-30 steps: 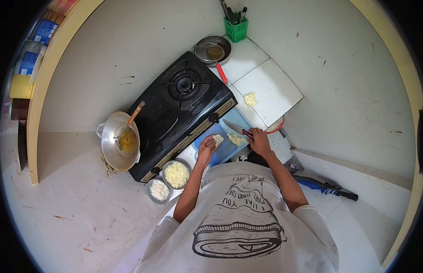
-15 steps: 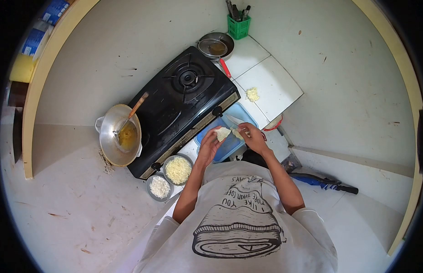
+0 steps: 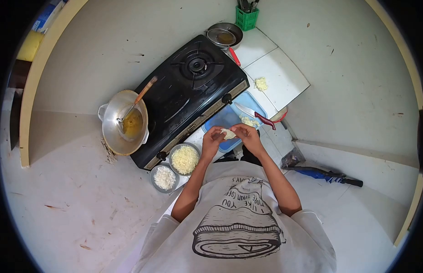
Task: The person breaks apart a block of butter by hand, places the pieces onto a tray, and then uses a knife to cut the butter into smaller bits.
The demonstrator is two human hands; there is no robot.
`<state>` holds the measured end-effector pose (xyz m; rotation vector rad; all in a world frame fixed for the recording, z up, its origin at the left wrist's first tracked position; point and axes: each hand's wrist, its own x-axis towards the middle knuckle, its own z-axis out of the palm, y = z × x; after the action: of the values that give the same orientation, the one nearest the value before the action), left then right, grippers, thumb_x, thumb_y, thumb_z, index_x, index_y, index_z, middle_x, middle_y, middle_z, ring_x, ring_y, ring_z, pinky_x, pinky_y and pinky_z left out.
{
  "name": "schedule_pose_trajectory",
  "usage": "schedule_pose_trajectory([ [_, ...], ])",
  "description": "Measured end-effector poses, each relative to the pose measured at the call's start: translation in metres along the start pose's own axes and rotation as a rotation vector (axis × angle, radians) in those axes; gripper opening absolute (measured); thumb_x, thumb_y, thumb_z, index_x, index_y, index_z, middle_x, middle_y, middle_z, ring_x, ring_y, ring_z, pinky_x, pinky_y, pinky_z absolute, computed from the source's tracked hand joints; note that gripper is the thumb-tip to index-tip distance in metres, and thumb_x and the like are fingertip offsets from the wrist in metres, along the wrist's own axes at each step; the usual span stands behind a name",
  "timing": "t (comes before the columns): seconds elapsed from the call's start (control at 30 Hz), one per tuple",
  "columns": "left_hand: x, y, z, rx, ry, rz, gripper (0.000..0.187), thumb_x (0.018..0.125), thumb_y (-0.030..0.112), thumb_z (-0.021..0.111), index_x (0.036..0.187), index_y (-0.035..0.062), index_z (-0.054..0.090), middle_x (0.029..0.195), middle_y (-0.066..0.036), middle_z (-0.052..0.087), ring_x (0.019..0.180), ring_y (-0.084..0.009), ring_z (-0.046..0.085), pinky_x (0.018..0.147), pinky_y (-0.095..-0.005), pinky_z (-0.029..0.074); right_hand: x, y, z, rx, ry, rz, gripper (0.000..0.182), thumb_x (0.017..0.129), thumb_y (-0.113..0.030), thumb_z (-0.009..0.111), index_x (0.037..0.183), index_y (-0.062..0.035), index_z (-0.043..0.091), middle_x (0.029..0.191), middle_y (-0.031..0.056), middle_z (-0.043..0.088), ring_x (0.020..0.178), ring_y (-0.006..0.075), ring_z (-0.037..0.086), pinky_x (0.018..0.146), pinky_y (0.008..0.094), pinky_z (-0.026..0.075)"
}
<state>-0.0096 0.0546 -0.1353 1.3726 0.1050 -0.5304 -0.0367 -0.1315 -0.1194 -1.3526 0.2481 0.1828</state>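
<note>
Over the blue tray (image 3: 254, 98), my two hands meet at a pale, flat piece of food (image 3: 228, 133) whose kind I cannot make out. My left hand (image 3: 212, 140) pinches its left side, and the fingers of my right hand (image 3: 248, 138) close on its right side. Just beyond the right hand lies a knife (image 3: 254, 113) with a dark red handle, its blade over the tray and its handle crossing the rim. Pale shredded bits (image 3: 249, 121) sit beside the blade.
Left of my hands stand a bowl of yellowish shreds (image 3: 185, 159) and a bowl of white pieces (image 3: 165, 177). A black gas stove (image 3: 184, 95) carries a pan with oil and a ladle (image 3: 125, 120). Further back are a dark pan (image 3: 236, 34), a green basket (image 3: 247, 19) and a small shredded heap (image 3: 261, 83).
My right hand has moved left from the knife and shredded bits to the pale piece, which both hands now hold. The knife handle is uncovered. The view has shifted slightly.
</note>
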Motion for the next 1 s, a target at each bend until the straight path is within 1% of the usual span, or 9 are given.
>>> schedule_pose_trajectory([
  [0.03,-0.001,-0.001,0.000,-0.003,0.007,0.009,0.018,0.096,0.004,0.064,0.114,0.0014,0.064,0.105,-0.006,0.066,0.096,-0.0134,0.066,0.081,-0.0302,0.060,-0.001,0.000,0.002,0.089,0.008,0.058,0.016,0.093,-0.009,0.071,0.108,-0.0010,0.071,0.095,0.0045,0.073,0.085,0.0108,0.067,0.075,0.0255,0.053],
  [0.13,-0.003,-0.003,-0.003,0.023,-0.006,0.043,0.016,0.097,0.004,0.063,0.113,0.0013,0.064,0.106,-0.007,0.067,0.096,-0.0142,0.066,0.081,-0.0303,0.060,-0.005,0.007,0.002,0.007,-0.037,0.067,0.017,0.093,-0.010,0.071,0.107,-0.0005,0.071,0.095,0.0051,0.073,0.086,0.0102,0.067,0.076,0.0253,0.053],
  [0.37,-0.007,0.012,0.002,-0.027,-0.034,-0.048,0.019,0.097,0.007,0.065,0.114,0.0006,0.064,0.107,-0.008,0.067,0.099,-0.0133,0.065,0.081,-0.0301,0.060,-0.005,-0.002,0.005,-0.244,0.045,-0.064,0.014,0.093,-0.008,0.071,0.104,0.0015,0.070,0.092,0.0073,0.073,0.084,0.0109,0.067,0.075,0.0255,0.053],
  [0.47,-0.007,0.018,0.005,0.096,0.007,-0.081,0.022,0.095,0.010,0.068,0.115,-0.0007,0.065,0.106,-0.008,0.067,0.098,-0.0130,0.065,0.082,-0.0290,0.060,-0.005,-0.009,0.007,-0.347,0.041,-0.099,0.016,0.092,-0.007,0.072,0.104,0.0025,0.070,0.092,0.0092,0.073,0.083,0.0119,0.068,0.075,0.0259,0.053],
  [0.63,-0.003,0.015,0.000,-0.046,-0.013,-0.067,0.023,0.094,0.009,0.072,0.112,-0.0025,0.065,0.103,-0.009,0.068,0.094,-0.0142,0.067,0.083,-0.0279,0.060,-0.001,-0.011,0.008,-0.382,0.018,-0.170,0.016,0.090,-0.006,0.073,0.103,0.0023,0.070,0.090,0.0108,0.074,0.083,0.0160,0.070,0.076,0.0294,0.055],
  [0.73,-0.003,0.016,0.005,-0.077,0.014,-0.064,0.022,0.093,0.009,0.072,0.110,-0.0027,0.065,0.101,-0.008,0.069,0.091,-0.0137,0.067,0.081,-0.0273,0.059,0.000,-0.011,0.005,-0.420,0.003,-0.167,0.018,0.092,-0.011,0.073,0.105,0.0013,0.071,0.092,0.0085,0.074,0.083,0.0136,0.068,0.076,0.0275,0.054],
  [0.77,-0.002,0.015,0.007,-0.087,0.026,-0.058,0.021,0.093,0.009,0.072,0.110,-0.0026,0.065,0.100,-0.008,0.069,0.089,-0.0130,0.067,0.080,-0.0268,0.059,0.000,-0.012,0.003,-0.415,-0.015,-0.147,0.018,0.092,-0.011,0.073,0.104,0.0021,0.072,0.092,0.0101,0.074,0.082,0.0148,0.069,0.076,0.0285,0.054],
  [0.87,0.002,0.005,0.005,0.133,0.034,0.035,0.022,0.093,0.011,0.073,0.110,-0.0002,0.067,0.095,-0.003,0.069,0.085,-0.0086,0.064,0.075,-0.0246,0.054,0.001,-0.018,-0.002,-0.407,-0.065,-0.105,0.019,0.092,-0.013,0.073,0.100,0.0037,0.072,0.091,0.0135,0.075,0.080,0.0174,0.071,0.075,0.0303,0.055],
  [1.0,0.001,0.006,0.009,0.177,0.014,-0.001,0.020,0.093,0.012,0.074,0.109,0.0027,0.067,0.093,-0.003,0.069,0.081,-0.0076,0.063,0.072,-0.0243,0.053,0.002,-0.019,-0.007,-0.440,-0.095,-0.079,0.019,0.092,-0.015,0.073,0.098,0.0032,0.073,0.089,0.0135,0.075,0.077,0.0187,0.071,0.072,0.0301,0.055],
])
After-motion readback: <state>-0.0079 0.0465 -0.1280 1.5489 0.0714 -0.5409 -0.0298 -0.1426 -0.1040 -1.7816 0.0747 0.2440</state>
